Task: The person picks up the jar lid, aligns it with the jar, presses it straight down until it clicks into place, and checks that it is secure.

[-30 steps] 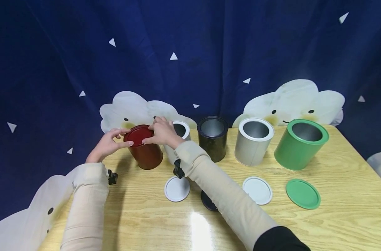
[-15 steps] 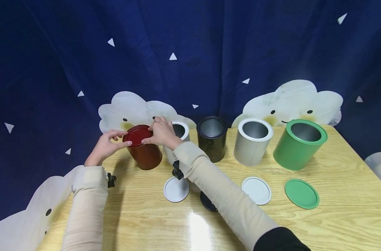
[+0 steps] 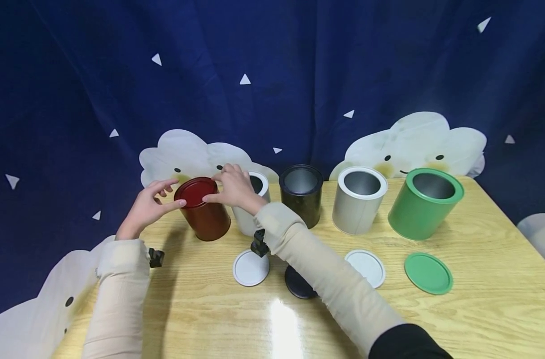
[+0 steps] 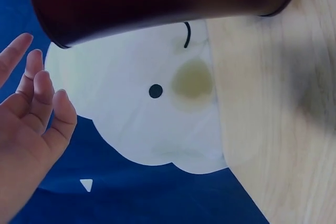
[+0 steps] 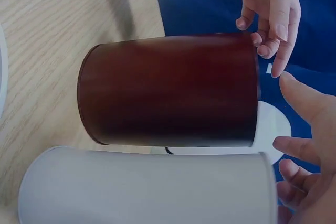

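The dark red can (image 3: 208, 223) stands upright at the left of the row, a red lid (image 3: 195, 193) lying within its rim. Left of that rim is my left hand (image 3: 147, 207), thumb and fingers spread apart and holding nothing; the left wrist view shows its relaxed fingers (image 4: 42, 93) off the can wall. My right hand (image 3: 234, 187) hovers at the right side of the same rim, thumb toward the lid. In the right wrist view its thumb and fingers (image 5: 302, 150) are loosely bent beyond the can's top end, with nothing between them. A white can (image 3: 244, 219) is partly hidden behind this hand.
Right of these stand an open black can (image 3: 301, 204), another open white can (image 3: 358, 212) and an open green can (image 3: 418, 214). In front lie a white lid (image 3: 251, 269), a black lid (image 3: 297, 284) partly under my right forearm, another white lid (image 3: 366, 267) and a green lid (image 3: 429, 273).
My left hand has drawn back a little to the left from the red can's rim, its fingers spreading. The right hand's fingers have loosened slightly at the rim. The cans and lids stay in place.
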{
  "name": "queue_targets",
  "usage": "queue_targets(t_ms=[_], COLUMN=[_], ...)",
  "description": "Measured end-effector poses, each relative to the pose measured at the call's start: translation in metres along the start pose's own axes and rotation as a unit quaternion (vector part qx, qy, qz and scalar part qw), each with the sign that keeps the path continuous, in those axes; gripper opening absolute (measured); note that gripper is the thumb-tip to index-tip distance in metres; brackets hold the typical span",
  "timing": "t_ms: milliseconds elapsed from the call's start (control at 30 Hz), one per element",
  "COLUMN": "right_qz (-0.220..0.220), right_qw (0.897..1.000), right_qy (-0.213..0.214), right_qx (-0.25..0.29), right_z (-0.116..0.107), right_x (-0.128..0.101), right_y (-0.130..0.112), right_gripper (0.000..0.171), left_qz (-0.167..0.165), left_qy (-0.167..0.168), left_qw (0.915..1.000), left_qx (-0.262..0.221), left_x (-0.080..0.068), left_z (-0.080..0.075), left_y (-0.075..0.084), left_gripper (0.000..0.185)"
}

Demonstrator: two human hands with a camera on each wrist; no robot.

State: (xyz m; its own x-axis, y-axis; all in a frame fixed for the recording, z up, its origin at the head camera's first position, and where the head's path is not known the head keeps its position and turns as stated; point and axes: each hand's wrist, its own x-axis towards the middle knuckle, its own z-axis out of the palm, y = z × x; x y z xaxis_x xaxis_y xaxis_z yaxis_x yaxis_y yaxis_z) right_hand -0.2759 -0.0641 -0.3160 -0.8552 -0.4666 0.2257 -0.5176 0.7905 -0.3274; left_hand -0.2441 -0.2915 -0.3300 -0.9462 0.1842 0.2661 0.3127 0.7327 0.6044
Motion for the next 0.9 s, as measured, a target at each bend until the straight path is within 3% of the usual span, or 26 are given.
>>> queue_targets(t_ms=[533,900], right_qz=[-0.014,-0.022], right_qw=[0.999,0.999], right_qy=[0.009,0.021], right_qx=[0.042,0.037], right_z=[-0.029,-0.033], right_x=[-0.023,-0.041], right_y=[0.006,0.011], right_gripper=[0.06,0.064], left_qz=[0.032,0.097], left_qy=[0.005,0.022], left_qw=[0.9992,0.9949], left_qx=[-0.021,-0.016], left_x=[-0.011,-0.021], left_z=[0.001,0.004], left_y=[0.019,0.028], left_gripper=[0.058,0.059])
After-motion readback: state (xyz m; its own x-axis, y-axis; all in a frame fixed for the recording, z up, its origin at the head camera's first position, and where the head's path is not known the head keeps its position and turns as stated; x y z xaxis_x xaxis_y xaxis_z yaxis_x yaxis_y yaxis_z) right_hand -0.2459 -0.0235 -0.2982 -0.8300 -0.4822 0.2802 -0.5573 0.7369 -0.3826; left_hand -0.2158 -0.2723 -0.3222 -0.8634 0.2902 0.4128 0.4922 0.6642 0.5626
